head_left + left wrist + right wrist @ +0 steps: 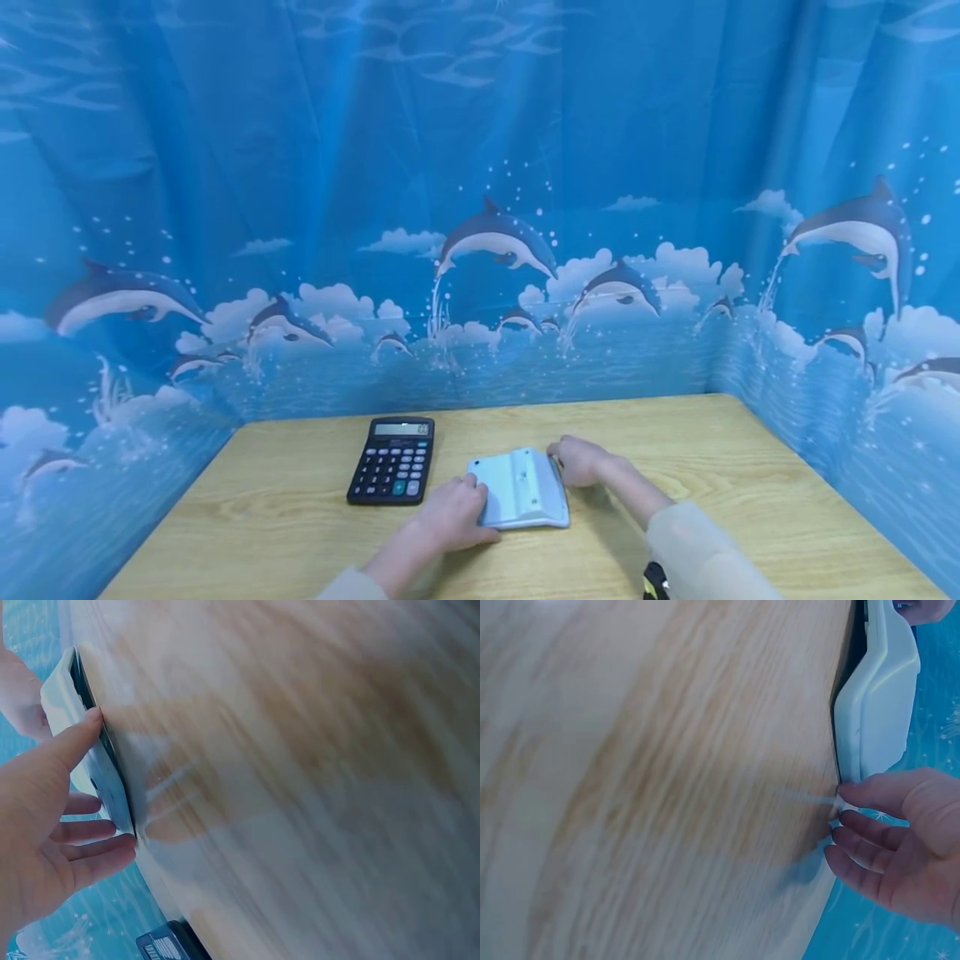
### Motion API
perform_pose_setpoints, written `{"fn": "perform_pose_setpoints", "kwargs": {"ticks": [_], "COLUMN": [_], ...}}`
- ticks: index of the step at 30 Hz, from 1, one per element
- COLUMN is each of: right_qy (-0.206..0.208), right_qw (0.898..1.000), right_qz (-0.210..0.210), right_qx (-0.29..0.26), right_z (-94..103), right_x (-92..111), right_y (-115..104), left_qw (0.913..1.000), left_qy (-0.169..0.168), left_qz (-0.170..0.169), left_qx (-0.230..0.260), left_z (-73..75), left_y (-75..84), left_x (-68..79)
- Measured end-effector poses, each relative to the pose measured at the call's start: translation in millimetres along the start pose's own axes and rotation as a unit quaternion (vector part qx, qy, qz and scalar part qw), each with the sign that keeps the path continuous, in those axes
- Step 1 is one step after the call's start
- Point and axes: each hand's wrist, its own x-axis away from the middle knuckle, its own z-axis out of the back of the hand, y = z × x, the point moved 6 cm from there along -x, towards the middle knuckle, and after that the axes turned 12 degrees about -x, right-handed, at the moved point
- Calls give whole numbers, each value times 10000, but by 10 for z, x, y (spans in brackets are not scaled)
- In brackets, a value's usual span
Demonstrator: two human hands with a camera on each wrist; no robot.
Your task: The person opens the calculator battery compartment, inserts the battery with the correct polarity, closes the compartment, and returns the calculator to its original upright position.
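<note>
A pale blue-white calculator-like device (pixel 504 487) lies back side up on the table, a raised bar across its back and its dark underside facing the wood. My left hand (pixel 453 512) grips its left part. In the left wrist view the thumb (pixel 90 720) is on the near edge and the other fingers spread along the side. At the far right corner, my right hand (pixel 581 462) touches the device with its thumb (pixel 862 791). The remaining right fingers curve loosely beside that corner, apart from the thumb. What the device's face looks like is hidden.
A black calculator (pixel 392 462) lies face up to the left of the device, display at its far end. The wooden table (pixel 262 517) runs back to a blue dolphin-print curtain (pixel 480 167), which also hangs along both sides.
</note>
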Motion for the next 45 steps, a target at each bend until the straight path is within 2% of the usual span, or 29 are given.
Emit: {"fn": "perform_pose_setpoints", "kwargs": {"ticks": [6,11,19,25,28,32,34,37,41,45], "right_qy": [193,328,334,328,307,221,176,137,141,155], "right_qw": [9991,9985,9987,9991,9992,9990,9987,9974,9947,9910], "right_qz": [164,322,306,258,214,177,189,181,190,253], "right_qx": [329,301,215,19,-153,-355,-449,-686,-1000,-1303], "right_z": [12,36,18,2,-5,-11,-13,-18,-30,-43], "right_x": [-5,-17,-61,-68,-60,-39,-28,-8,10,21], "right_y": [-5,-19,-14,-9,6,26,35,48,59,54], "left_qw": [9999,9989,9937,9933,9959,9992,9954,9860,9851,9884], "left_qy": [58,168,-10,-57,1,381,734,1176,1214,1279], "left_qz": [15,239,774,758,531,-70,-344,-567,-511,-150], "left_qx": [113,374,806,874,726,-48,-510,-1034,-1108,-803], "left_z": [23,56,39,18,4,14,32,56,65,104], "left_y": [30,10,-51,-51,-33,31,64,87,43,-46], "left_x": [-5,5,-3,1,15,52,83,129,147,145]}}
